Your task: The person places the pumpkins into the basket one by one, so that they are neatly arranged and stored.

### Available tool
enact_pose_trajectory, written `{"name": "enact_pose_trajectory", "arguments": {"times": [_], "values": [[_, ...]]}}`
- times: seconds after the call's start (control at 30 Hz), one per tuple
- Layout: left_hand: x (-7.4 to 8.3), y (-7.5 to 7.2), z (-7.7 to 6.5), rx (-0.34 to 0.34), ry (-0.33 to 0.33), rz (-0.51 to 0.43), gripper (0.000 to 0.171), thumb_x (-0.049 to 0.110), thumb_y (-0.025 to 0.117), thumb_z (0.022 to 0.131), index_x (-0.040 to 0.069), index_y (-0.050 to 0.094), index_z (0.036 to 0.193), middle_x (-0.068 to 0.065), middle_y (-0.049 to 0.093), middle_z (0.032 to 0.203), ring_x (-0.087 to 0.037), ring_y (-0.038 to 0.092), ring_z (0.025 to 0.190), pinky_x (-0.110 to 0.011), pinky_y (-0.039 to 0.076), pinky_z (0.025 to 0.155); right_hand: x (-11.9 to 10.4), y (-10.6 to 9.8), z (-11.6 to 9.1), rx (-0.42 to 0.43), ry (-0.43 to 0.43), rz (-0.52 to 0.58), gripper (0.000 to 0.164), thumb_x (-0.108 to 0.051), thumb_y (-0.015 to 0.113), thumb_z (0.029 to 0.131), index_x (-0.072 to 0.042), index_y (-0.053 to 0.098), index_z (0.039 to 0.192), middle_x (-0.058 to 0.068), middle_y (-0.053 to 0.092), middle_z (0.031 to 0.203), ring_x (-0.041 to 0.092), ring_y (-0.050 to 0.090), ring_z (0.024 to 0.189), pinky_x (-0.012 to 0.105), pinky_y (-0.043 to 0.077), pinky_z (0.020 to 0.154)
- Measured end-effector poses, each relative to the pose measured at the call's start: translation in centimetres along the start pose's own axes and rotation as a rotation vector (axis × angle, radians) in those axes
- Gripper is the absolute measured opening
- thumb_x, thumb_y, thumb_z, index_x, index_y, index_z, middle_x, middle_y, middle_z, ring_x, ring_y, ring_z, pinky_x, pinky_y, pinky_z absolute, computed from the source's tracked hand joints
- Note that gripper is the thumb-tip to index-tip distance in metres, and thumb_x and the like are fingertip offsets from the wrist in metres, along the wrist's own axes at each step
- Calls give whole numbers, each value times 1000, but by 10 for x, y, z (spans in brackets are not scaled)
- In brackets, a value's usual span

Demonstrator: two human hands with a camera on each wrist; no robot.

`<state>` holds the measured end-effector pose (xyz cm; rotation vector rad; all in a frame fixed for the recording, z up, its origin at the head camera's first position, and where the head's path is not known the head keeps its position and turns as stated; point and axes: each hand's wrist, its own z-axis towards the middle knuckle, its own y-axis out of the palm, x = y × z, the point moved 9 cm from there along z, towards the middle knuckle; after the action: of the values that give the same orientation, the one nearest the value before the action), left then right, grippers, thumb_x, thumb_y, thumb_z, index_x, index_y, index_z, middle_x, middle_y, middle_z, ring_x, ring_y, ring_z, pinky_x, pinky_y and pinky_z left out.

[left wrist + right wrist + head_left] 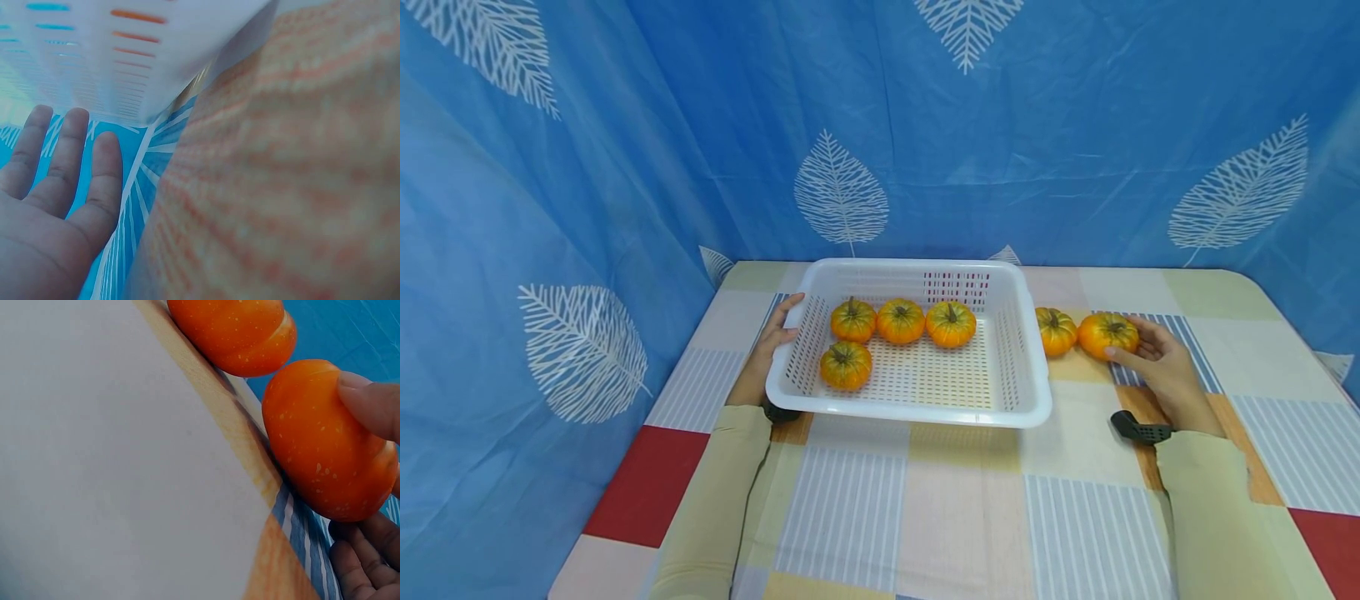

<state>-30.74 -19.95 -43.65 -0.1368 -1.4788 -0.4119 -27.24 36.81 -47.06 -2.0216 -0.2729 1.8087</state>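
Observation:
A small orange pumpkin lies in the grip of my right hand, at the right of the table. In the right wrist view, the thumb presses the side of this pumpkin, and other fingers come round its far side and underneath. Just left of it sits a second pumpkin. My left hand holds the left rim of a white plastic basket, thumb over the rim. Several pumpkins sit inside toward the left and back. Three left fingers extend loosely along the basket's outside.
A patchwork-patterned cloth covers the table. Behind and to the left hangs a blue curtain with white leaf prints, close to the table's back edge. Black wrist straps are worn at both wrists.

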Motion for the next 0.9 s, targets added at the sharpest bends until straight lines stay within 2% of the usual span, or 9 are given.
{"name": "enact_pose_trajectory", "arguments": {"times": [0.07,0.2,0.33,0.5,0.57,0.67,0.8,0.9], "values": [[-1,-1,1,-6,9,-5,60,15,38,100,34,37,156,-19,10,176,-40,26,147,-69,21,122,0,-1,0,17,2,12,83,-35,69,106,-8,26,171,26,25,174,24,40,143,16,39,114],[0,-1,3,-36,44,0,59,15,38,99,40,41,152,-22,9,174,-35,29,144,-58,31,117,1,-3,0,53,12,28,81,-36,69,106,-12,28,172,19,22,177,30,36,148,19,36,118],[2,0,4,-57,72,-16,60,12,37,98,43,43,150,-25,6,175,-33,30,144,-50,36,115,-1,-4,-1,72,9,32,80,-37,68,106,-15,29,172,20,23,177,27,39,140,16,38,115],[6,3,5,-58,84,-35,63,10,35,98,40,42,153,-23,3,178,-41,22,152,-57,30,119,-4,-7,-1,106,1,49,76,-36,68,106,-19,32,171,21,23,176,31,37,144,18,35,117],[5,3,4,-41,62,-29,62,12,37,99,39,42,154,-21,6,177,-42,22,152,-62,26,120,-6,-7,-1,119,-7,55,75,-36,68,106,-21,33,171,18,24,176,31,36,145,17,34,118],[2,0,1,-17,25,11,60,15,38,99,37,39,155,-21,9,176,-42,24,149,-67,24,120,-9,-7,-1,129,-31,61,75,-34,69,106,-21,34,171,16,27,174,23,38,137,12,35,113],[2,0,0,-17,25,9,61,15,38,100,32,36,158,-21,9,176,-43,25,150,-67,23,121,-15,-6,-2,121,-71,59,76,-32,71,105,-18,35,170,16,31,171,14,40,127,6,40,102],[1,0,0,-19,31,-12,61,15,38,99,31,36,158,-22,8,177,-44,22,151,-66,21,122,-20,-6,-2,118,-89,65,76,-30,72,105,-17,35,170,12,33,169,10,42,124,6,41,99]]}}
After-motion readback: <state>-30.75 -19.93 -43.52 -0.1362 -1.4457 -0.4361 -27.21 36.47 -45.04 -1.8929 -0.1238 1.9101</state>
